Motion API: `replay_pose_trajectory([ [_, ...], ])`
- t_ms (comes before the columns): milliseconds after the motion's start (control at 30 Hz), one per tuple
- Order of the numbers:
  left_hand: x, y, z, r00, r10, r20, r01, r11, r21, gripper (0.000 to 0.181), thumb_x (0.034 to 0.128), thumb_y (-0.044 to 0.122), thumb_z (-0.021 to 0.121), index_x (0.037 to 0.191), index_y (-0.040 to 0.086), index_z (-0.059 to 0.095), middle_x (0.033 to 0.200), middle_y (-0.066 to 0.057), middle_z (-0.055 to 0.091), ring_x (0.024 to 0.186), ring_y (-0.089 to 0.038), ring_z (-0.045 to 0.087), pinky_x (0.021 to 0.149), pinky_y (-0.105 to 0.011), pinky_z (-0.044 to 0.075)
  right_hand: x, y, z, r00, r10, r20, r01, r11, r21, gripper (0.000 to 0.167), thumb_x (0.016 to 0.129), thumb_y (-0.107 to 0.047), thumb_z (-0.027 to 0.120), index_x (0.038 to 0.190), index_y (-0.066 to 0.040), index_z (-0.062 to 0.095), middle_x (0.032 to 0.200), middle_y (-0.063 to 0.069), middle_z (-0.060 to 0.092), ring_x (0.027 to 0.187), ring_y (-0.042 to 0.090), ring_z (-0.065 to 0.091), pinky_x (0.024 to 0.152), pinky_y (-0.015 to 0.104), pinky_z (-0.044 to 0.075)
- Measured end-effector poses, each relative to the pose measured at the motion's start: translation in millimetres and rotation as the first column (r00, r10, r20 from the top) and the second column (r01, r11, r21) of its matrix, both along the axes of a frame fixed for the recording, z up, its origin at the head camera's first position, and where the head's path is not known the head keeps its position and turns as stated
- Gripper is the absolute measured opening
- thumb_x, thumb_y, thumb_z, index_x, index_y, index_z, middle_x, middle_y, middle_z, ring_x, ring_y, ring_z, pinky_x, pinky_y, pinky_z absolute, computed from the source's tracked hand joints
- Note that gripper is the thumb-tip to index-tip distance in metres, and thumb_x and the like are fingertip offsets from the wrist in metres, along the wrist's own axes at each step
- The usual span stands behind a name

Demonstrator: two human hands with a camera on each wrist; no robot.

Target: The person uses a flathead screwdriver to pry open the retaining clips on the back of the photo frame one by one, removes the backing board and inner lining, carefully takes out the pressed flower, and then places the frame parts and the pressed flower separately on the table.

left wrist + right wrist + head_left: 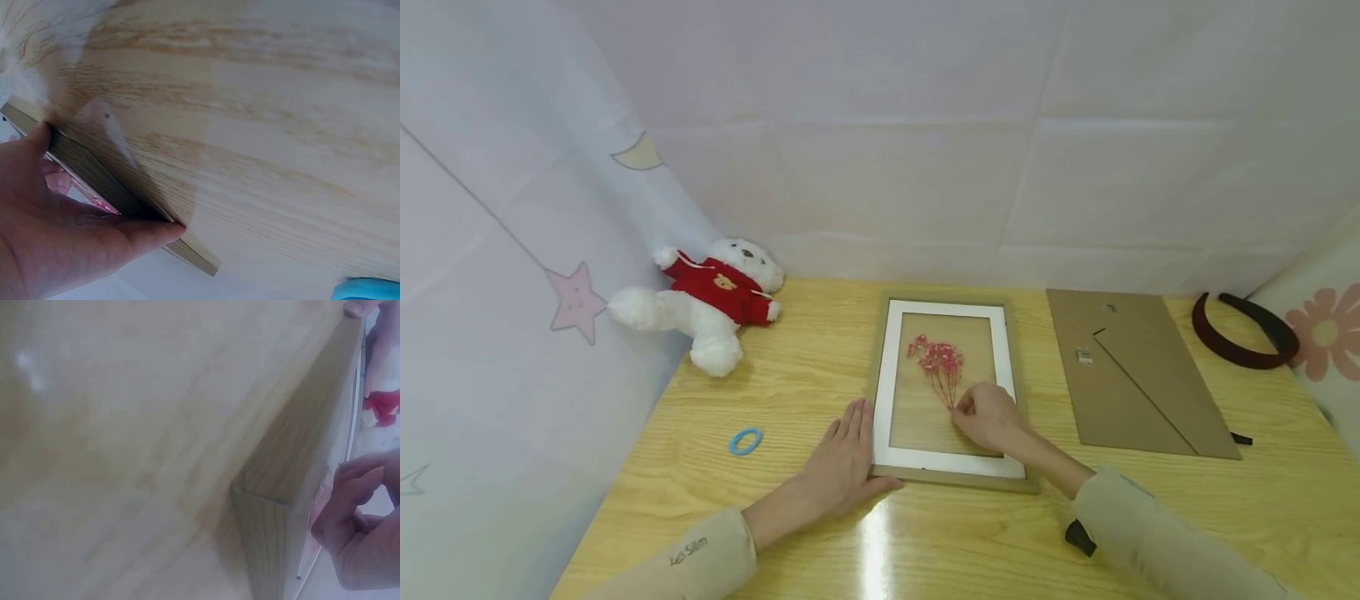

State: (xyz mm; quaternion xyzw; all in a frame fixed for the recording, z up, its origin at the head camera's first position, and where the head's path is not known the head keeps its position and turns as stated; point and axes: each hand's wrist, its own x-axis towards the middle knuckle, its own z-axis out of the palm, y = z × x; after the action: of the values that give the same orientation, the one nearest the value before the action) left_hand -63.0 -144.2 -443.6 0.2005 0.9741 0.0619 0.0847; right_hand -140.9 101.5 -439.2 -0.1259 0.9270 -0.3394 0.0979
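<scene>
A picture frame with a white inner border lies flat on the wooden table. Inside its border is a sprig of dried pink flowers, stems toward the near side. My right hand pinches the stem ends between thumb and forefinger, over the lower right of the frame. Against the frame's lower left corner rests my left hand, fingers straight along the left side and thumb along the near edge. In the left wrist view, the left hand spans the frame's corner.
A brown backing board with a stand flap lies right of the frame, beside a dark headband. A white teddy bear in red leans at the back left. A blue ring sits left. Near the right sleeve is a black object.
</scene>
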Motion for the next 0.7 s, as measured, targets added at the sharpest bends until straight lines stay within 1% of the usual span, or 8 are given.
replay_pose_trajectory([
  [133,0.4,-0.6,-1.0,1.000,-0.007,-0.012,0.007,1.000,-0.001,0.111,0.0869,0.071,0.050,0.149,-0.014,0.015,0.153,-0.033,0.019,0.142,-0.043,0.021,0.111,-0.053,0.029,6.2,3,-0.1,1.000,-0.010,0.006,0.010,0.998,-0.055,0.011,0.084,-0.010,0.065,0.076,-0.004,0.070,0.059,-0.004,0.059,0.051,0.011,0.053,0.046,0.026,0.045],
  [333,0.3,-0.9,-2.1,0.999,-0.016,-0.033,0.015,1.000,-0.022,0.111,0.0868,0.072,0.049,0.148,-0.014,0.016,0.153,-0.033,0.021,0.142,-0.042,0.023,0.110,-0.052,0.031,19.6,10,2.8,1.000,0.017,-0.014,-0.018,0.993,-0.113,0.009,0.085,-0.009,0.065,0.078,-0.004,0.068,0.057,-0.004,0.057,0.049,0.010,0.050,0.045,0.025,0.042],
  [500,0.5,-0.4,-2.1,0.999,-0.020,-0.032,0.019,0.999,-0.036,0.111,0.0869,0.072,0.048,0.149,-0.014,0.016,0.153,-0.033,0.020,0.142,-0.042,0.023,0.110,-0.051,0.030,36.4,19,4.2,0.999,0.005,-0.037,-0.010,0.991,-0.133,0.007,0.087,-0.009,0.066,0.080,-0.006,0.067,0.059,-0.006,0.055,0.050,0.008,0.048,0.046,0.023,0.041],
  [600,0.5,-0.2,-1.9,0.999,-0.021,-0.031,0.019,0.999,-0.041,0.111,0.0869,0.073,0.048,0.149,-0.014,0.016,0.153,-0.032,0.020,0.142,-0.041,0.022,0.110,-0.051,0.030,49.1,25,4.5,0.998,-0.013,-0.053,0.005,0.988,-0.153,0.007,0.087,-0.008,0.066,0.080,-0.007,0.066,0.057,-0.007,0.053,0.048,0.006,0.044,0.045,0.022,0.037],
  [700,0.2,-0.6,-1.0,0.999,-0.021,-0.034,0.020,0.999,-0.047,0.111,0.0868,0.073,0.048,0.148,-0.014,0.017,0.153,-0.033,0.021,0.142,-0.042,0.023,0.110,-0.051,0.031,62.2,33,5.6,0.996,-0.049,-0.068,0.036,0.982,-0.185,0.008,0.087,-0.008,0.068,0.079,-0.008,0.066,0.056,-0.009,0.050,0.048,0.004,0.042,0.044,0.021,0.035],
])
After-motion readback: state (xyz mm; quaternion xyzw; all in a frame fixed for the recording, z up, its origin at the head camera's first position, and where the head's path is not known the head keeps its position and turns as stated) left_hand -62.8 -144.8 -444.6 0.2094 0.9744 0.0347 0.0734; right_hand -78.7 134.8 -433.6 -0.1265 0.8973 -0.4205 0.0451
